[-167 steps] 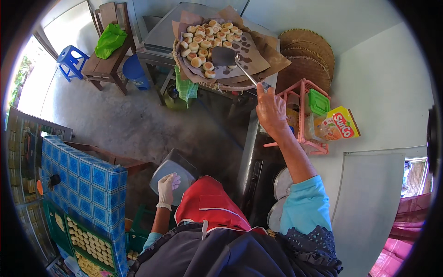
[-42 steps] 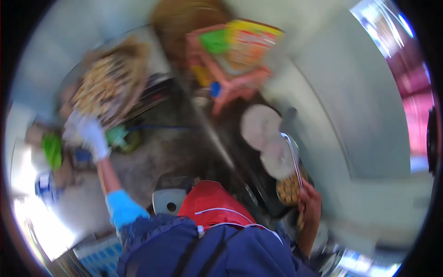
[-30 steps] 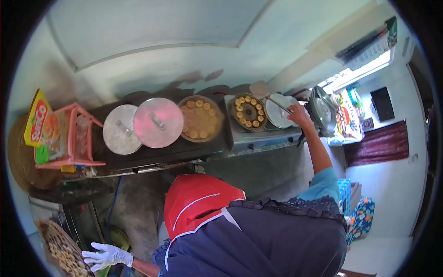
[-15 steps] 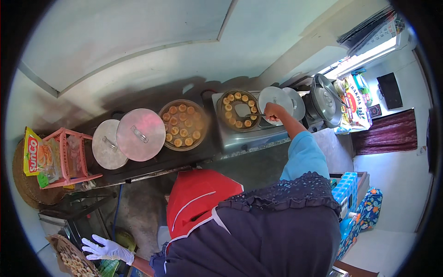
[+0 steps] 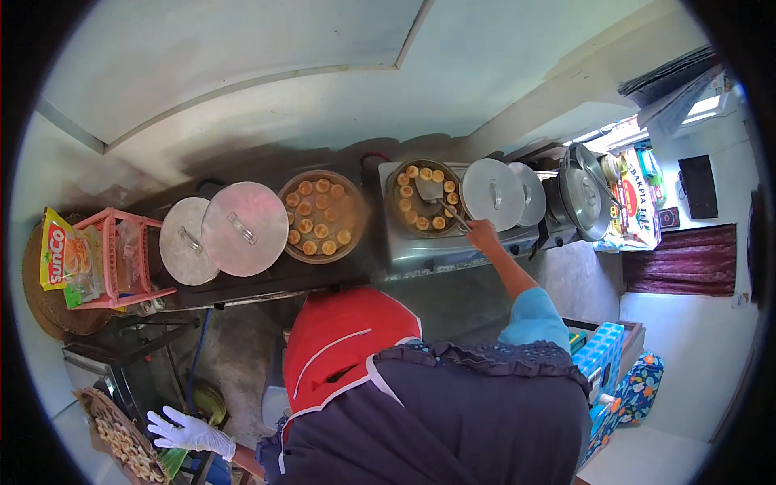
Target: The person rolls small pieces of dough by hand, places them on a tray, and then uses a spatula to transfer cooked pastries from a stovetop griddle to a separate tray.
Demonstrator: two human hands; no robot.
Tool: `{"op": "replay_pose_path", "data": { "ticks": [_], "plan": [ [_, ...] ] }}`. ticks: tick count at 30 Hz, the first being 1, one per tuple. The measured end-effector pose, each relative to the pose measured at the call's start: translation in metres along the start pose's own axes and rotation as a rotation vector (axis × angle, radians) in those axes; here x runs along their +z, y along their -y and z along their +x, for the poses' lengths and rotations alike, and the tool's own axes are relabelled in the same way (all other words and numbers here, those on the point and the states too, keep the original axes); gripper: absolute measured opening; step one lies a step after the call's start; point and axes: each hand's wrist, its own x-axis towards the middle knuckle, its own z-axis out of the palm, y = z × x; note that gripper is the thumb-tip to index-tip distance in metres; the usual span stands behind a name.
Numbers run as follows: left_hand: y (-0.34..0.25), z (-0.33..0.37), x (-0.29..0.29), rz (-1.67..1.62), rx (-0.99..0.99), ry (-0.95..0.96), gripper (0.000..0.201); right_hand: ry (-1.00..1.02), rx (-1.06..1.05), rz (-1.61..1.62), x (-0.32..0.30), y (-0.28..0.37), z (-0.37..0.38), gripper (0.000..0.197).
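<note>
Bright daylight enters from the right; soft shadows behind the pans; sharp centre; fisheye bending, black rim.

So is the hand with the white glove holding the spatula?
No, the bare right hand holds the metal spatula over the round pan of small cakes; the white-gloved left hand is far below.

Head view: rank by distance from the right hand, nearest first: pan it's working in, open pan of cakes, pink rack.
From the right hand:
1. Pan with the spatula, just left of the hand on the stove.
2. Open pan of cakes, centre counter.
3. Pink rack, far left end.
</note>
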Motion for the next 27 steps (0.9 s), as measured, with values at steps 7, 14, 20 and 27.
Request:
{"op": "replay_pose_path", "data": {
  "ticks": [7,14,20,27],
  "plan": [
    [-0.033,0.012,0.008,-0.079,0.008,0.073,0.041,0.318,-0.115,-0.014,-0.080,-0.014,0.015,0.030],
    [-0.046,0.018,0.001,-0.196,0.098,0.029,0.037,0.416,0.228,0.313,-0.102,0.042,0.040,0.036],
    [-0.049,-0.004,-0.007,-0.145,-0.104,0.082,0.038,0.438,0.247,0.472,-0.040,-0.040,0.078,0.036],
    [-0.019,-0.008,-0.008,-0.435,-0.406,0.311,0.032,-0.135,0.059,0.248,-0.011,0.063,-0.037,0.027]
  ]
}}
